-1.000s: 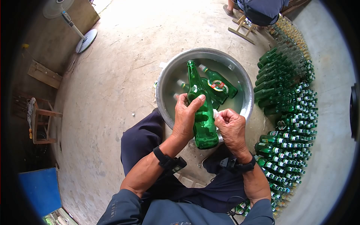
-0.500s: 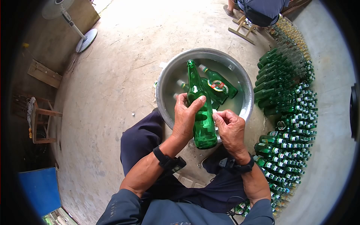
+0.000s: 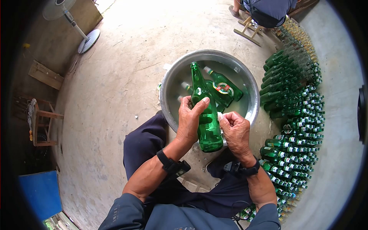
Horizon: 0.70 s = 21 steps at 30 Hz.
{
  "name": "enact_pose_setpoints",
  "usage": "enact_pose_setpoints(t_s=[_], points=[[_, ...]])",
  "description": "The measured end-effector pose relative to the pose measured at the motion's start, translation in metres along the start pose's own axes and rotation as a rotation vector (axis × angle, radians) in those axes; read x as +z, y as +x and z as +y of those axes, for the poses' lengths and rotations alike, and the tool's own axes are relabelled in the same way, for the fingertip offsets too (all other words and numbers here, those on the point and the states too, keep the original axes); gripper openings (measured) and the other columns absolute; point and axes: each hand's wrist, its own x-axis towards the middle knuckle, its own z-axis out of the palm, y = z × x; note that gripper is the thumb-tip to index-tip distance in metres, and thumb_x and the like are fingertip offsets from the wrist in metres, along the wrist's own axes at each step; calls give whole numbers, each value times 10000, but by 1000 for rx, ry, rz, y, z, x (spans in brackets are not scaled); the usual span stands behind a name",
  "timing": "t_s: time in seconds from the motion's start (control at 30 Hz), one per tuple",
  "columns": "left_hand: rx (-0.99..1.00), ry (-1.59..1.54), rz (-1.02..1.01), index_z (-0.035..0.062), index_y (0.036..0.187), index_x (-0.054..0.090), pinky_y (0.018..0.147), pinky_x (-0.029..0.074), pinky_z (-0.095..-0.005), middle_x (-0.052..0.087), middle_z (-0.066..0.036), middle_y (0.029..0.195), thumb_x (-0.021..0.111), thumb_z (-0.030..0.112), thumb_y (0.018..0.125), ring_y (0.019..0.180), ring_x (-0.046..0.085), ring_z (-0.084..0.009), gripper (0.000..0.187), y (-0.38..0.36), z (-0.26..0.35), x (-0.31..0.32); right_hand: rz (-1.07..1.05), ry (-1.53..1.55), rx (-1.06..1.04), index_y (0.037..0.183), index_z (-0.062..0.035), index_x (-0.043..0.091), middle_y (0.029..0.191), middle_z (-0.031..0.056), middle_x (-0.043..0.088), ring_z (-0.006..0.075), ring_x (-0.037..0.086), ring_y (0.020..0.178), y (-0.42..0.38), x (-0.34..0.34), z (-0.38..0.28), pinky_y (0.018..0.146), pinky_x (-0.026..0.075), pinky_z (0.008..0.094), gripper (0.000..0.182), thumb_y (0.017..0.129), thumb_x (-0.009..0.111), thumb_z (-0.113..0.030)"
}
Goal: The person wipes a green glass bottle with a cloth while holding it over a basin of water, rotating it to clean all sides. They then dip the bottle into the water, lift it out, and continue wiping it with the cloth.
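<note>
Fingers (image 3: 201, 104) wrap green bottle (image 3: 207, 122) — over basin (image 3: 168, 82).

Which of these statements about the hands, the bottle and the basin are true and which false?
1. The left hand grips a green bottle. True.
2. The bottle in hand carries a red label. False: its glass is bare; a labelled bottle lies in the basin.
3. The right hand sits against the bottle's side. True.
4. The basin is blue plastic. False: it is grey metal.
5. Rows of bottles lie on the floor at the person's right. True.
6. The fan stands inside the basin. False: it stands far off on the floor.
</note>
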Motion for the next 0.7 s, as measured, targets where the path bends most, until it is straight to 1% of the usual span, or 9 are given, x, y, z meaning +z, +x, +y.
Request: enact_pose_setpoints(t_s=[0.23,0.3,0.4,0.43,0.53,0.57,0.6,0.67,0.7], points=[[3,-18,10,-9,1134,516,691,542,-275,612,-79,956,777,265,883,780,617,-120,454,1,-1,0,-24,35,110,907,12,667,734,-35,634,17,553,619,-1,-2,-9,564,462,189,130,973,698,-95],[-24,-3,3,32,1107,522,670,561,-300,615,-58,934,706,267,929,779,630,-125,348,4,-1,-2,-12,195,147,881,8,670,696,-12,625,35,533,555,0,-2,-10,520,440,194,215,1004,677,-169],[-33,-88,25,33,1073,532,669,540,-283,614,-53,911,759,255,907,758,613,-114,359,5,0,-3,57,208,127,844,2,670,667,11,615,51,515,512,6,-4,-7,486,419,200,310,1031,646,-243],[-34,-87,23,33,1073,532,669,540,-283,614,-53,911,759,255,907,758,613,-114,359,5,1,-4,55,176,154,811,6,666,656,19,612,50,519,513,9,-7,-8,483,419,204,385,1046,619,-296],[-52,-119,37,48,1056,530,662,541,-287,614,-48,914,754,251,910,758,614,-114,336,7,2,-5,-7,54,144,793,10,655,662,13,613,43,535,529,27,-12,15,485,429,206,409,1051,609,-304],[-39,-134,44,52,1054,530,661,542,-288,613,-46,911,751,248,912,759,615,-114,328,8,1,-7,-59,-110,137,856,16,689,653,52,634,120,610,561,35,-15,32,535,502,268,348,1011,657,-294],[-26,-149,51,56,1052,529,660,543,-288,611,-43,908,748,244,914,761,616,-114,320,10,1,-8,-56,-110,135,856,16,689,653,52,634,120,610,561,40,-15,51,535,502,268,348,1011,657,-294],[-22,-155,56,58,1054,529,659,542,-287,611,-41,908,747,244,915,764,617,-114,318,8,3,-7,-135,-441,-146,964,-3,730,673,126,669,265,701,664,47,-13,76,658,575,387,265,931,722,-266],[-19,-162,65,60,1055,529,659,541,-286,610,-39,907,746,244,916,768,618,-113,317,6,4,-7,-268,-590,-57,1190,-34,692,960,258,709,407,716,898,44,-15,77,814,577,498,382,874,736,-245]])
